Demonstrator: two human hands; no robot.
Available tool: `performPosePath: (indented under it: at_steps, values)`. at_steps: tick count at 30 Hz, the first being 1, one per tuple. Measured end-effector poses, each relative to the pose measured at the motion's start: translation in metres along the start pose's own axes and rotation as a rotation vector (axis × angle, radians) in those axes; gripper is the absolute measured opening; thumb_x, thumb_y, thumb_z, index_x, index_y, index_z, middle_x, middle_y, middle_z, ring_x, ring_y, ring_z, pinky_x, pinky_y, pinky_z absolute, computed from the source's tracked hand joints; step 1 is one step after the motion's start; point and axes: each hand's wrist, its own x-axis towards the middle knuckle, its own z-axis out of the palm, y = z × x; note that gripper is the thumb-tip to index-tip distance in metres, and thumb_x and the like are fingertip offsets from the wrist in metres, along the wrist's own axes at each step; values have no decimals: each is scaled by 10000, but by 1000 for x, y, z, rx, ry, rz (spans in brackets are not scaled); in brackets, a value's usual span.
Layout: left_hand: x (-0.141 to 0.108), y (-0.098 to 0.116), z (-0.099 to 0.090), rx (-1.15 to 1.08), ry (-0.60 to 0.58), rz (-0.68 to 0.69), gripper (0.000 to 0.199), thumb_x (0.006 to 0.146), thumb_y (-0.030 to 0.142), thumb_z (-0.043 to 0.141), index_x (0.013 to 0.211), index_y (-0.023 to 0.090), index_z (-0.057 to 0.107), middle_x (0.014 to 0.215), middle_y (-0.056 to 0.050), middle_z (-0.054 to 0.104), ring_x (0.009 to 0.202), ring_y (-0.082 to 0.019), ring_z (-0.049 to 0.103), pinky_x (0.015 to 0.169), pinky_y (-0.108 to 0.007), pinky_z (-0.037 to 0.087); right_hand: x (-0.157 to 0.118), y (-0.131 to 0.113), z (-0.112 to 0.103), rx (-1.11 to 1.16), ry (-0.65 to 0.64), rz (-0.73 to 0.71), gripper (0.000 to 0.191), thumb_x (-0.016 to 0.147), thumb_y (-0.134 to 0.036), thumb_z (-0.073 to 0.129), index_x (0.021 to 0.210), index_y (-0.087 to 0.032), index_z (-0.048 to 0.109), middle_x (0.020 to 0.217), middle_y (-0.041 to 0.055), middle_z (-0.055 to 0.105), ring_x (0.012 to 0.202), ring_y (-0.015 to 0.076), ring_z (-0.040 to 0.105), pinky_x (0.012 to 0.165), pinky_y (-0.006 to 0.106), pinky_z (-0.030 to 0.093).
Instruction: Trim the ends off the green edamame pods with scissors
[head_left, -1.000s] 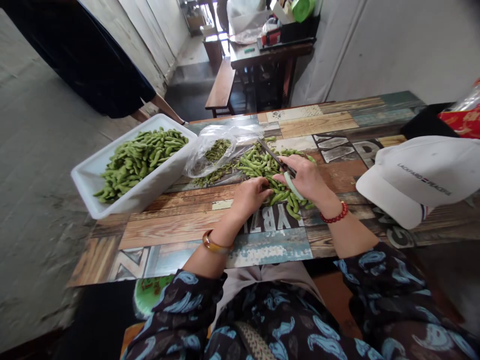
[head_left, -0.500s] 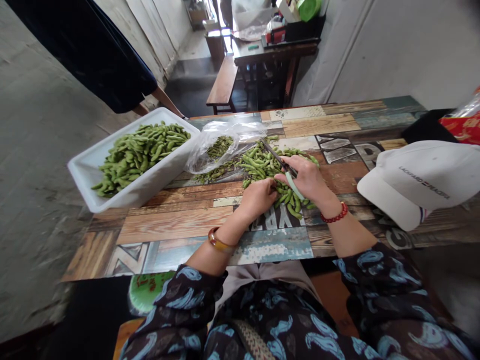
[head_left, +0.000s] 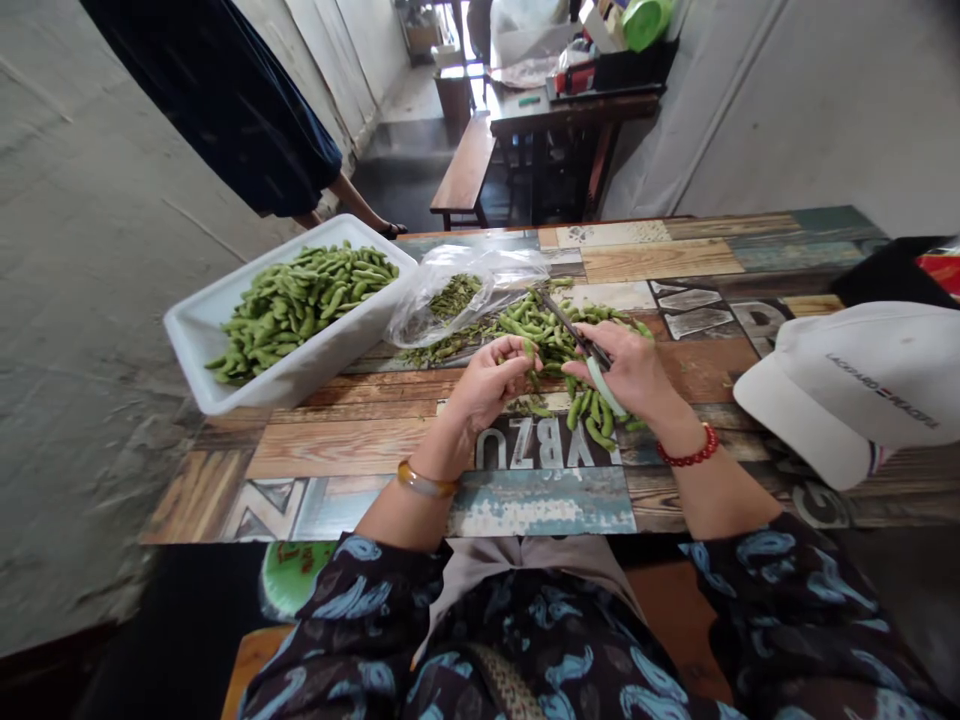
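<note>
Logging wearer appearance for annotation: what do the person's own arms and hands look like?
Left hand and right hand: no gloves. Dark sleeves with a light-blue paisley print end on the forearms. Left wrist: smooth, amber-toned bangle. Right wrist: red beaded bracelet. No cables visible on either arm.

Scissors [head_left: 573, 327]: grip partly covered by right hand [head_left: 626, 368]; blades parted or closed, cannot tell. Pod [head_left: 529, 350] at left hand [head_left: 491, 378]: partly covered. Pile [head_left: 517, 320]: portion hidden behind right hand. Tub [head_left: 337, 335]: floor hidden under beans [head_left: 307, 300]. Cap [head_left: 862, 385] and red packet [head_left: 943, 270]: cut off by right edge. Standing person [head_left: 247, 120]: upper body out of frame. Green bag [head_left: 292, 578]: partly behind sleeve [head_left: 360, 595], lettering illegible.
</note>
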Motion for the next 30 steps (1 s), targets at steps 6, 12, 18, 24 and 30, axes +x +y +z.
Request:
performPosePath:
  at_steps: [6,12,18,24,30]
  values:
    - [-3,5,0,75,28,74,306,764,395,744,918,134,699,726,11,588,434,-5,332,409,-188,191,0,-3,-1,30,-71,-19,481,846,-495,693,1219,-197,634,969,90,660,786,229,629,743,384,543]
    - [-4,3,-3,212,143,144,273,704,393,789,795,144,723,667,4,604,513,-54,399,458,-201,286,-1,-8,-1,94,-193,-42,508,834,-423,722,1290,-239,594,1011,81,631,764,211,609,710,356,547]
    - [-3,1,-3,264,188,233,232,658,333,822,770,158,717,741,-6,643,662,-105,529,591,-218,420,-2,-15,-1,63,-237,-64,515,837,-383,725,1309,-234,582,1073,100,638,928,262,630,815,390,546]
    - [-1,-3,-4,250,202,213,283,641,351,837,811,170,702,762,-2,644,666,-109,538,573,-213,415,-2,-18,-1,86,-243,-65,500,849,-370,715,1314,-248,573,1051,85,642,898,245,637,790,370,542]
    - [-2,-4,-6,245,155,185,272,707,374,793,890,180,741,726,7,635,555,-73,455,497,-208,347,-2,-15,0,77,-230,-64,495,856,-375,706,1316,-251,573,1046,83,643,889,241,635,782,364,543]
